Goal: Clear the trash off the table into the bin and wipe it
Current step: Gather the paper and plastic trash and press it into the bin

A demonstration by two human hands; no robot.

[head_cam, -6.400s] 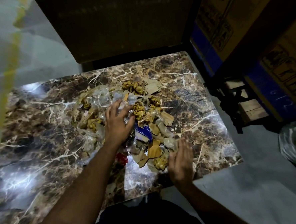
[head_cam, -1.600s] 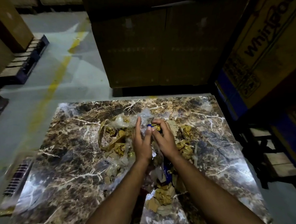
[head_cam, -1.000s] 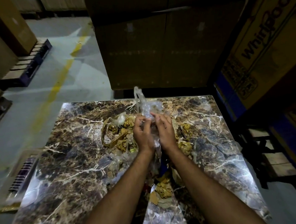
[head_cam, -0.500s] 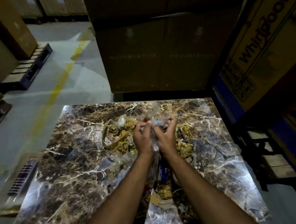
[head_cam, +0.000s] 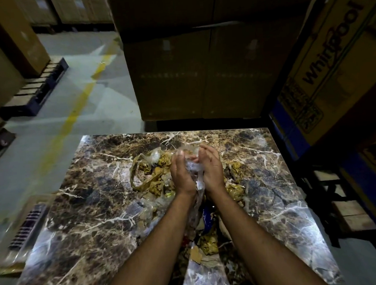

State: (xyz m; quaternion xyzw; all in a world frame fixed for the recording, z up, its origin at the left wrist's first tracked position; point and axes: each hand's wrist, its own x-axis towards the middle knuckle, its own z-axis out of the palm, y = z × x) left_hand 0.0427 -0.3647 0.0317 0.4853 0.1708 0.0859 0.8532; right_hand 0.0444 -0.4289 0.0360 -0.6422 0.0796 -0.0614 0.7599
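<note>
A pile of trash (head_cam: 154, 177), crumpled brown paper and clear plastic, lies in the middle of the brown marble table (head_cam: 88, 214). My left hand (head_cam: 182, 175) and my right hand (head_cam: 210, 167) are held together just above the pile. Between their palms they grip a wad of clear plastic wrap (head_cam: 193, 166), and a strip of it hangs down between my wrists. A blue wrapper (head_cam: 206, 218) and more brown paper scraps (head_cam: 208, 244) lie nearer to me, partly hidden by my forearms. No bin is in view.
Large cardboard boxes (head_cam: 200, 71) stand right behind the table's far edge. A tall printed carton (head_cam: 331, 56) and a dark wooden pallet (head_cam: 340, 199) close in the right side. To the left is grey floor with a yellow line (head_cam: 71, 114), a plastic-covered object (head_cam: 23, 231) and stacked boxes.
My hands have gathered the plastic wrap that stuck up above them into a tighter wad between the palms. They stay over the pile.
</note>
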